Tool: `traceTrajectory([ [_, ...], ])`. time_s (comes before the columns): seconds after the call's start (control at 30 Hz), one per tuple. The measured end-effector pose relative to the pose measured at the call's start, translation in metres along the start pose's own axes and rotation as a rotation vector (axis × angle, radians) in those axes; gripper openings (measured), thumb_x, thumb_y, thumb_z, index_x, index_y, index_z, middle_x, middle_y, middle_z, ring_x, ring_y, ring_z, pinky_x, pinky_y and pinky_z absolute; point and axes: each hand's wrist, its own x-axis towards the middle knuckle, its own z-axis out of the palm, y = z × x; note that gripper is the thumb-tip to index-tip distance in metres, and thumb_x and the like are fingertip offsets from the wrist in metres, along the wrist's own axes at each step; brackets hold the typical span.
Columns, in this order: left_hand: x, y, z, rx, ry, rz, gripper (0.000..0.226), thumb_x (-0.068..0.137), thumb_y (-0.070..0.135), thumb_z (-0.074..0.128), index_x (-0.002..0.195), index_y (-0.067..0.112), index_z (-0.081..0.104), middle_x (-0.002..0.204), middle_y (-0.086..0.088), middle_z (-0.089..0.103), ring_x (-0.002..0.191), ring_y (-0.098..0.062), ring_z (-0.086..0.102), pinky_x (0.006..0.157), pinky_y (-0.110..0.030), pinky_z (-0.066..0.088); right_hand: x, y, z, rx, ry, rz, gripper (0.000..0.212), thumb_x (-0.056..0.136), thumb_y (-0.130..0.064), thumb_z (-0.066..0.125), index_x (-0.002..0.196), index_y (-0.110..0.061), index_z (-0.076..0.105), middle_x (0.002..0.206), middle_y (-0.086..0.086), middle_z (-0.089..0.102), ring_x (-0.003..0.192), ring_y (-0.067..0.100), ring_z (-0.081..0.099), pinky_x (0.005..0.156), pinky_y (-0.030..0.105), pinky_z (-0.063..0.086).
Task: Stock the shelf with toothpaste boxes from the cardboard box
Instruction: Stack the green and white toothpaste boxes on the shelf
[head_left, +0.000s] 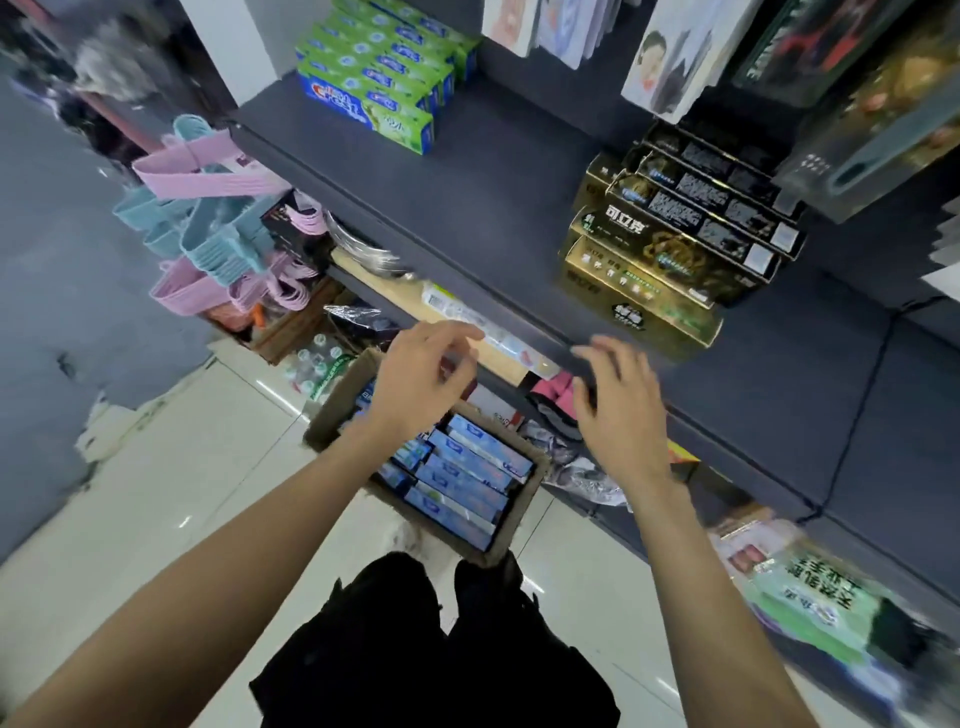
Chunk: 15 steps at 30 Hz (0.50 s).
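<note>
The blue toothpaste boxes (457, 480) lie packed side by side in the open cardboard box (524, 506), which sits on the floor (208, 467) at the foot of the shelf (498, 192), likely so that each reach is short. About eight show; the left forearm hides more. The left hand (415, 374) hovers over the carton, fingers loosely spread and grasping nothing. The right hand (618, 400) hangs before the shelf's front edge, fingers also released and empty; whether they touch the edge cannot be told. On the shelf, one stack of green toothpaste cartons (374, 78) stands at the left, roughly six deep, and one stack of black-and-gold cartons (670, 244) at the right, about six. The bare stretch between them seems meant for the blue boxes. Pink and blue hangers (208, 208) hang beyond the shelf's left end.
</note>
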Motion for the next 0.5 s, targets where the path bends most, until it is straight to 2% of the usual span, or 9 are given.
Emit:
traceTrajectory([
  [0.07,-0.034,-0.031,-0.014,-0.038,0.007,-0.128,0.032,0.089,0.039,0.043,0.102,0.02,0.065,0.076,0.003,0.066,0.067,-0.003,0.057,0.064,-0.019,0.044,-0.023,-0.019,0.025,0.062,-0.382,0.021,0.032,0.094,-0.022,0.051,0.125,-0.018,0.053,0.125,0.003,0.056,0.111,0.026,0.054,0.085,0.034,0.04],
  [0.13,-0.064,-0.065,-0.023,-0.042,-0.025,-0.252,0.029,0.088,0.039,0.047,0.101,0.02,0.065,0.07,0.004,0.063,0.059,0.002,0.053,0.056,-0.01,0.037,-0.037,-0.032,0.055,0.081,-0.79,0.068,0.039,0.097,-0.031,0.047,0.135,-0.023,0.045,0.131,0.0,0.053,0.109,0.023,0.055,0.075,0.029,0.037],
  [0.17,-0.077,-0.086,-0.025,-0.028,-0.075,-0.311,0.024,0.088,0.035,0.05,0.102,0.022,0.065,0.072,0.006,0.062,0.062,0.001,0.053,0.057,-0.012,0.039,-0.041,-0.039,0.072,0.096,-0.92,0.082,0.041,0.097,-0.033,0.047,0.137,-0.024,0.042,0.132,0.0,0.052,0.108,0.022,0.055,0.075,0.029,0.04],
  [0.2,-0.087,-0.106,-0.025,-0.01,-0.139,-0.353,0.019,0.089,0.029,0.054,0.103,0.023,0.065,0.075,0.008,0.062,0.067,-0.002,0.054,0.061,-0.018,0.042,-0.045,-0.045,0.089,0.114,-0.974,0.089,0.042,0.098,-0.034,0.047,0.138,-0.024,0.041,0.132,0.001,0.052,0.106,0.022,0.056,0.076,0.031,0.043],
  [0.3,-0.11,-0.166,-0.017,0.072,-0.314,-0.44,0.021,0.088,0.017,0.059,0.106,0.025,0.067,0.087,0.011,0.064,0.082,-0.005,0.054,0.075,-0.022,0.042,-0.051,-0.059,0.146,0.138,-0.915,0.113,0.041,0.098,-0.032,0.046,0.138,-0.024,0.042,0.13,0.001,0.053,0.104,0.02,0.058,0.08,0.033,0.047],
  [0.4,-0.116,-0.22,0.009,0.121,-0.366,-0.533,0.026,0.087,0.015,0.06,0.111,0.022,0.066,0.102,0.006,0.066,0.095,-0.011,0.057,0.081,-0.02,0.039,-0.054,-0.055,0.213,0.118,-0.817,0.089,0.039,0.096,-0.028,0.05,0.135,-0.023,0.047,0.131,0.0,0.052,0.118,0.021,0.049,0.092,0.035,0.045],
  [0.5,-0.105,-0.269,0.051,0.184,-0.426,-0.537,0.034,0.086,0.017,0.059,0.119,0.022,0.061,0.113,0.001,0.062,0.108,-0.019,0.054,0.092,-0.03,0.043,-0.053,-0.04,0.28,0.035,-0.762,0.08,0.042,0.093,-0.024,0.054,0.134,-0.019,0.048,0.137,0.004,0.048,0.128,0.027,0.039,0.104,0.041,0.037],
])
